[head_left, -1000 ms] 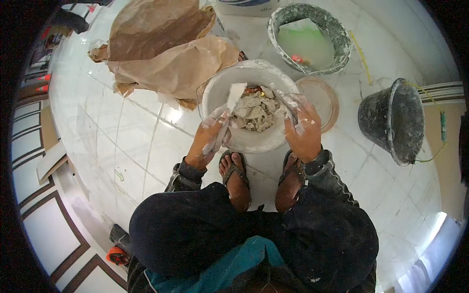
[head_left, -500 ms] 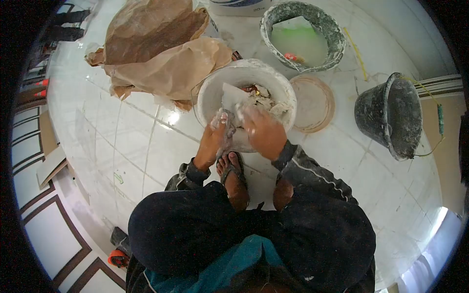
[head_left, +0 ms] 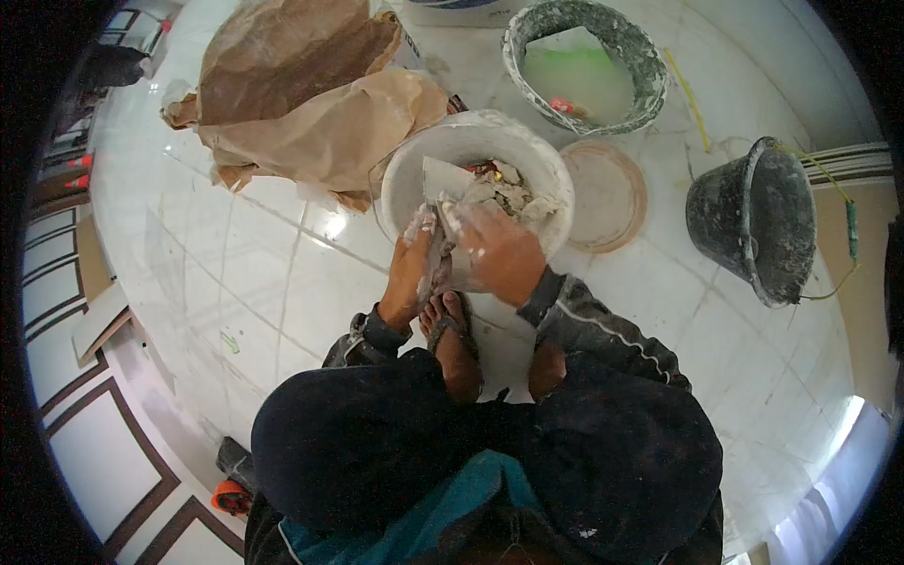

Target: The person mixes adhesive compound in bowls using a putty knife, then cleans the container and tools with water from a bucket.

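Over the near rim of a white bucket (head_left: 556, 221), my left hand (head_left: 409, 266) is closed around a flat greyish piece (head_left: 438, 256) smeared with pale paste; its exact kind is unclear. My right hand (head_left: 502, 247), whitened with paste and blurred, is against that piece from the right, its fingertips partly hidden. Just beyond the fingers a flat white sheet or blade (head_left: 444, 178) sticks up; whether it joins the held piece I cannot tell. Inside the bucket lie pale crumpled scraps (head_left: 509, 196) with red and gold bits among them.
Crumpled brown paper (head_left: 325, 132) lies at the far left of the bucket. Behind it to the right stands a dark bucket (head_left: 650, 89) holding cloudy greenish water. A round lid (head_left: 607, 198) lies on the tiles. A black bucket (head_left: 730, 217) is tipped over at the right.
My right hand has shifted slightly left and down, closer to my left hand. The white flat sheet has moved a little left. My left hand keeps its hold.
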`<action>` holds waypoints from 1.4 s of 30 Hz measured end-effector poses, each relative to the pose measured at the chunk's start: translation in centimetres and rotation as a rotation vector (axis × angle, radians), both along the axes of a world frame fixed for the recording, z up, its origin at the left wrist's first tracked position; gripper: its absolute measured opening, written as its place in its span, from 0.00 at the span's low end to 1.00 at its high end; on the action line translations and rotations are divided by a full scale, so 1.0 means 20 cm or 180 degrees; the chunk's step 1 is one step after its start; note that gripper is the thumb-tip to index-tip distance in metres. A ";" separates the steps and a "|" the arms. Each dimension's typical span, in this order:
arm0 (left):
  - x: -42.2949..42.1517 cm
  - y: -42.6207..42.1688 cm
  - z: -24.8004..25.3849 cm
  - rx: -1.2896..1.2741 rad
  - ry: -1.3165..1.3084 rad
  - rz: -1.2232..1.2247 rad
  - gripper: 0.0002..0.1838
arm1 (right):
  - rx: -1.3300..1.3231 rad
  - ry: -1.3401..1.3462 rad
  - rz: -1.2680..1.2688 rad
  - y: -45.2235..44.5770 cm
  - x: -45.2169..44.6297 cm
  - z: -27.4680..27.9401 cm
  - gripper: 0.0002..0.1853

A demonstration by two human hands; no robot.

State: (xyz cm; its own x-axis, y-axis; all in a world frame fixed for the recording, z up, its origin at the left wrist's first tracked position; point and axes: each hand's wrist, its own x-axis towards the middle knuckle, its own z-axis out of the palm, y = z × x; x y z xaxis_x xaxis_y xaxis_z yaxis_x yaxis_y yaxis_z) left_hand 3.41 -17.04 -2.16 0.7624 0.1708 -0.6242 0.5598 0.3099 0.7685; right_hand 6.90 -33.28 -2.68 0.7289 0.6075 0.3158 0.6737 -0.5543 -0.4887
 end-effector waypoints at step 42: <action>-0.01 0.01 0.06 -0.0429 -0.0228 -0.0400 0.19 | 0.0085 0.0006 -0.0249 -0.03 0.04 -0.04 0.16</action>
